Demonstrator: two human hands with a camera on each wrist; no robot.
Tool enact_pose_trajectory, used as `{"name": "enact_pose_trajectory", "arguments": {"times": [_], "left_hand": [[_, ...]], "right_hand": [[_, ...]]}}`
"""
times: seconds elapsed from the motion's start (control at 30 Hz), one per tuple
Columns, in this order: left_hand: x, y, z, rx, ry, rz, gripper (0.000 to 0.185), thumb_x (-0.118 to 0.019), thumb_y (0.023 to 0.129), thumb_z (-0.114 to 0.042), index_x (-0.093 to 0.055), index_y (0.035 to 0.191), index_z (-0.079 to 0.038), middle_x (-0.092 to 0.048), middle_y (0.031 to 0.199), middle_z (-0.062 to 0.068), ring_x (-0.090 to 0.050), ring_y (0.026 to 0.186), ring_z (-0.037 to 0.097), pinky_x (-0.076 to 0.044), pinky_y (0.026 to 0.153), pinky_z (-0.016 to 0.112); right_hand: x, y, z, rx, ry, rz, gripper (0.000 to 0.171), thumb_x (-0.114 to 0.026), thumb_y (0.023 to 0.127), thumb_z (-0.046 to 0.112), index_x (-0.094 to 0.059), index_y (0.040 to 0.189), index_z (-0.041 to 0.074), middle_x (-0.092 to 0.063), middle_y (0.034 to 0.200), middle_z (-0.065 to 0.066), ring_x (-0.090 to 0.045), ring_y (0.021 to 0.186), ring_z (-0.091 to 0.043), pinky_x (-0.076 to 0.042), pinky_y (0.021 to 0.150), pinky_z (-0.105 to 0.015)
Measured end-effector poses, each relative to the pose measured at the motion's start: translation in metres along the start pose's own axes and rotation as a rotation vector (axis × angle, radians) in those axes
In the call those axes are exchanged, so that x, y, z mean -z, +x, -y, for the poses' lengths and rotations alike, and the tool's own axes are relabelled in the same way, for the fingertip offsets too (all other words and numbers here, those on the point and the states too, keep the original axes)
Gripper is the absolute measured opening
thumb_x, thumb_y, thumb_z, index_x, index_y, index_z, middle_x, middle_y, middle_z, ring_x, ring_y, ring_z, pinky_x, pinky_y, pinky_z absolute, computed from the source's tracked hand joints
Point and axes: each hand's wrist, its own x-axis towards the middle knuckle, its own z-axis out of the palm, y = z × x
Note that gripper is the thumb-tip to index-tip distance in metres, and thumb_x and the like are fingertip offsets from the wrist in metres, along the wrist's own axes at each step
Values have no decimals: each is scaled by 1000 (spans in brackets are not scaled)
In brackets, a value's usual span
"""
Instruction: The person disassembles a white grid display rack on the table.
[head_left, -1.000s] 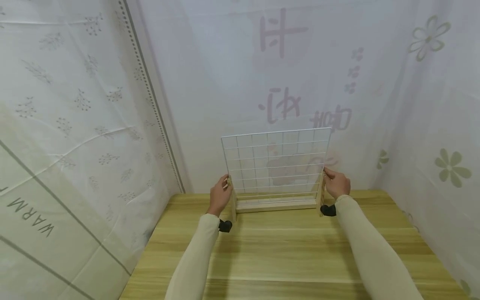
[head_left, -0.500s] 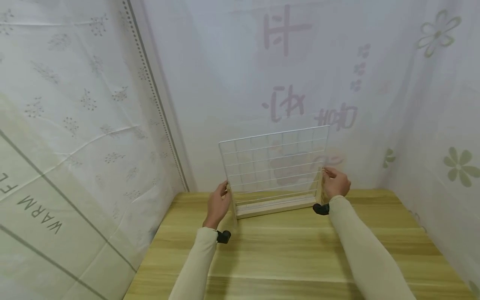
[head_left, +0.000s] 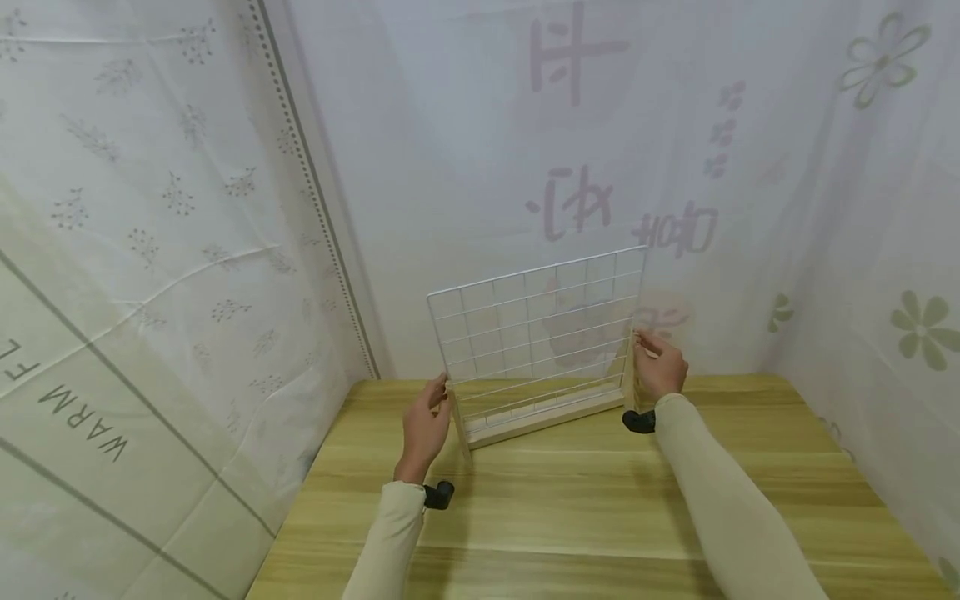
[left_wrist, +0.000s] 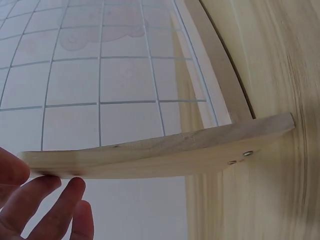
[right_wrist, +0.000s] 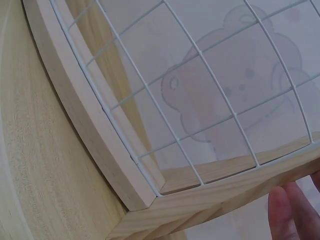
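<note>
A white wire grid rack with a wooden base bar (head_left: 546, 418) stands on the table, turned at a slant with its left end nearer me. Wooden side posts hold the grid upright at both ends. My left hand (head_left: 426, 429) pinches the top of the left post (left_wrist: 150, 155), its fingertips (left_wrist: 77, 187) against the outer face. At the other end, my right hand (head_left: 660, 367) grips the upper part of the right post (head_left: 628, 375). Only a few right fingers (right_wrist: 281, 207) show in the right wrist view; the thumb is hidden there.
The wood-grain table (head_left: 570, 517) reaches back to a patterned cloth (head_left: 450, 167) hanging behind. More printed cloth hangs close on the left and right sides. Black wrist cameras sit on both wrists near the posts.
The rack has turned: its left end has come toward me and its right end has shifted slightly left. Both hands have moved with it, keeping their hold.
</note>
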Motion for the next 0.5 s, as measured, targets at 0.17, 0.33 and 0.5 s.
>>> {"name": "enact_pose_trajectory", "arguments": {"times": [0.17,0.33,0.5], "left_hand": [[4,-8,1,-17,-7,-42,36,-50,95,-20,-52,131,-23,-62,125,6,-63,109,20,-55,75,34],[6,-10,2,-24,-5,-69,34,-55,93,-27,-56,127,-26,-66,119,5,-66,101,19,-56,69,29],[8,-13,0,-52,-2,-116,30,-58,91,-26,-60,121,-29,-69,112,6,-69,94,18,-55,65,24]], "right_hand": [[-2,-1,0,31,15,29,35,-56,90,23,-60,125,24,-65,119,-3,-67,99,-24,-54,79,-30],[-2,-3,1,63,21,57,37,-57,90,21,-58,127,22,-63,122,-4,-66,101,-24,-54,83,-33],[1,-6,4,69,23,97,39,-56,91,20,-55,130,20,-61,126,-6,-64,106,-26,-52,87,-40]]}}
